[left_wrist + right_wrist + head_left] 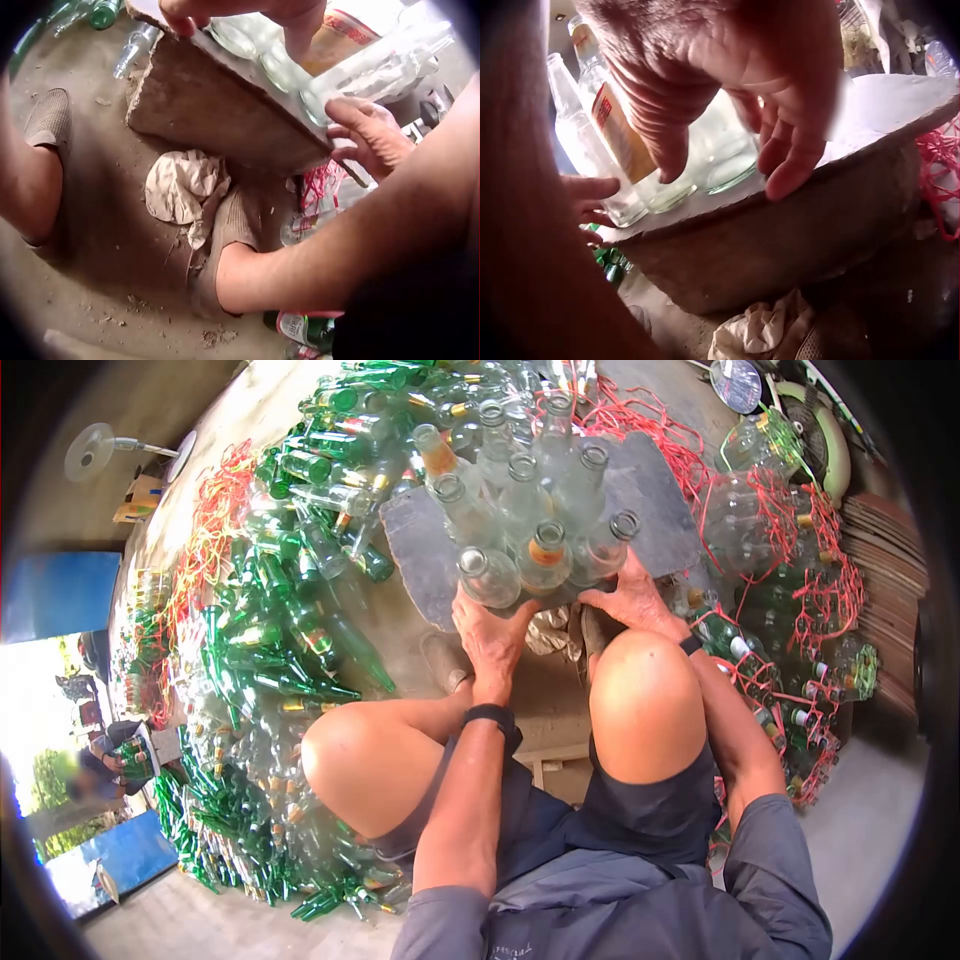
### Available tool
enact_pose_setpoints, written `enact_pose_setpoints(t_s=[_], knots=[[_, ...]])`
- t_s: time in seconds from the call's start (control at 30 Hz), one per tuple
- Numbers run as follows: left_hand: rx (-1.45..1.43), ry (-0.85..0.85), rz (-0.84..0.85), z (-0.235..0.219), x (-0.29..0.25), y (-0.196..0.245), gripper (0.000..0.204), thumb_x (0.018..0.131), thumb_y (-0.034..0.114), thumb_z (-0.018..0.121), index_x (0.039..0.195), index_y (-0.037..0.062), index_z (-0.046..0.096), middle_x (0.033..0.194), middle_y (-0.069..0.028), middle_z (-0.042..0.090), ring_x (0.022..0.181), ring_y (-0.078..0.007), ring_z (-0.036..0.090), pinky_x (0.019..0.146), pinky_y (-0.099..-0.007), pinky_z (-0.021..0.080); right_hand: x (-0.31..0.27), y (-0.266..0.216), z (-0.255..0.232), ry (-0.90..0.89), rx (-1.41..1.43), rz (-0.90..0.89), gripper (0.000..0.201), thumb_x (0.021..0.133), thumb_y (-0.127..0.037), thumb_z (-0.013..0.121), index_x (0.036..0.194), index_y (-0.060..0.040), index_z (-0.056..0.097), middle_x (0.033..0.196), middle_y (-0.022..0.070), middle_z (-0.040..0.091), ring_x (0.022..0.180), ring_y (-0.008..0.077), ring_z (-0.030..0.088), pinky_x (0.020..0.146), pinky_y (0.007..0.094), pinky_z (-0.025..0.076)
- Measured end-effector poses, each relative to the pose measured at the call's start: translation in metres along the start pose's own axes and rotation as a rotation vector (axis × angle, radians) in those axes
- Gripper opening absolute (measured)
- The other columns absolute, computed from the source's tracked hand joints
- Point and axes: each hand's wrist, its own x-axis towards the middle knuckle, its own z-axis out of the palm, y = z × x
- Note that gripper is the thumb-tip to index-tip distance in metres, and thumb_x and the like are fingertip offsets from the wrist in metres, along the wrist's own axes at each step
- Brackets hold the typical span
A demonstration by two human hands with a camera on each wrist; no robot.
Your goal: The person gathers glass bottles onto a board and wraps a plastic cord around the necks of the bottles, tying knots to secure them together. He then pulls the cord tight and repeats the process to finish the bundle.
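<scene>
Several clear glass bottles [523, 490] stand upright in a tight cluster on a dark slab [655, 500], some with orange labels. The left hand [492, 638] is at the cluster's near left corner, fingers bent at the slab's edge and thumb spread toward the middle. Across from it, the right hand [637, 600] is at the near right bottle [605, 547], thumb pointing inward. In the right wrist view the right hand [735, 82] arches over the bottle bases, thumb and fingers apart around a bottle [724, 150]. Whether either hand grips a bottle is hard to tell.
Green and clear bottles [290, 600] lie heaped on the left. Red string [650, 420] and tied bundles of bottles [760, 520] lie on the right. A crumpled cloth [184, 187] is on the floor between the feet. Another person [105, 765] holds green bottles at far left.
</scene>
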Motion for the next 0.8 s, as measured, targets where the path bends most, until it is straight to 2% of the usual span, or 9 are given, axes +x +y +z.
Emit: enact_pose_setpoints(t_s=[0.07,0.17,0.27,0.47,0.57,0.6,0.67,0.8], knots=[[0.037,0.046,-0.032,0.009,-0.001,0.002,0.114,0.057,0.039,0.094,0.143,-0.0085,0.038,0.133,-0.0250,0.051,0.126,-0.0418,0.046,0.108,-0.0483,0.038,0.004,-0.008,0.003,0.002,-0.048,-0.013,0.059,0.068,-0.024,0.087,0.117,-0.0043,0.061,0.107,0.0160,0.051,0.102,0.0358,0.059,0.088,0.0432,0.052],[0.030,0.078,-0.084,0.014,-0.003,0.007,0.115,0.056,0.041,0.095,0.143,-0.0079,0.038,0.134,-0.0235,0.051,0.125,-0.0410,0.046,0.108,-0.0485,0.037,0.006,-0.015,0.002,0.009,-0.082,0.014,0.058,0.069,-0.024,0.087,0.117,-0.0041,0.061,0.111,0.0158,0.052,0.108,0.0382,0.060,0.091,0.0471,0.051],[0.027,0.086,-0.069,0.018,-0.002,0.006,0.114,0.056,0.039,0.095,0.143,-0.0074,0.037,0.133,-0.0216,0.051,0.123,-0.0403,0.046,0.107,-0.0481,0.038,0.008,-0.010,0.002,-0.045,-0.036,0.031,0.063,0.070,-0.024,0.087,0.124,-0.0071,0.059,0.121,0.0161,0.053,0.111,0.0357,0.060,0.095,0.0456,0.050],[0.010,0.066,-0.099,0.018,-0.001,0.006,0.114,0.056,0.037,0.095,0.143,-0.0063,0.036,0.134,-0.0214,0.050,0.123,-0.0404,0.046,0.106,-0.0476,0.038,0.010,-0.005,0.004,-0.100,-0.042,0.014,0.074,0.069,-0.025,0.088,0.131,-0.0062,0.053,0.127,0.0153,0.055,0.114,0.0351,0.060,0.099,0.0439,0.050],[0.006,0.076,-0.076,0.020,-0.003,0.003,0.112,0.057,0.036,0.095,0.143,-0.0052,0.037,0.135,-0.0213,0.049,0.124,-0.0406,0.046,0.106,-0.0481,0.038,0.011,-0.010,0.002,-0.068,-0.039,0.002,0.080,0.069,-0.026,0.089,0.135,-0.0053,0.049,0.127,0.0158,0.058,0.114,0.0351,0.061,0.098,0.0443,0.050],[0.006,0.086,-0.056,0.020,-0.002,0.003,0.111,0.057,0.035,0.096,0.143,-0.0046,0.037,0.136,-0.0212,0.049,0.124,-0.0408,0.045,0.106,-0.0484,0.038,0.011,-0.011,0.002,-0.069,-0.039,0.002,0.080,0.069,-0.026,0.089,0.135,-0.0053,0.049,0.127,0.0158,0.058,0.114,0.0351,0.061,0.098,0.0443,0.050],[-0.004,0.085,-0.056,0.021,-0.002,0.003,0.111,0.057,0.035,0.096,0.143,-0.0041,0.038,0.137,-0.0211,0.048,0.124,-0.0409,0.045,0.106,-0.0488,0.038,0.010,-0.014,0.002,-0.036,-0.012,0.014,0.065,0.071,-0.023,0.089,0.126,-0.0063,0.060,0.119,0.0136,0.064,0.112,0.0325,0.061,0.096,0.0430,0.048],[-0.014,0.073,-0.076,0.022,-0.004,0.002,0.109,0.058,0.034,0.096,0.143,-0.0027,0.039,0.138,-0.0208,0.048,0.125,-0.0411,0.045,0.107,-0.0494,0.038,0.010,-0.014,0.001,-0.069,-0.011,0.045,0.065,0.071,-0.024,0.089,0.127,-0.0063,0.060,0.120,0.0136,0.064,0.113,0.0322,0.060,0.096,0.0430,0.048]])
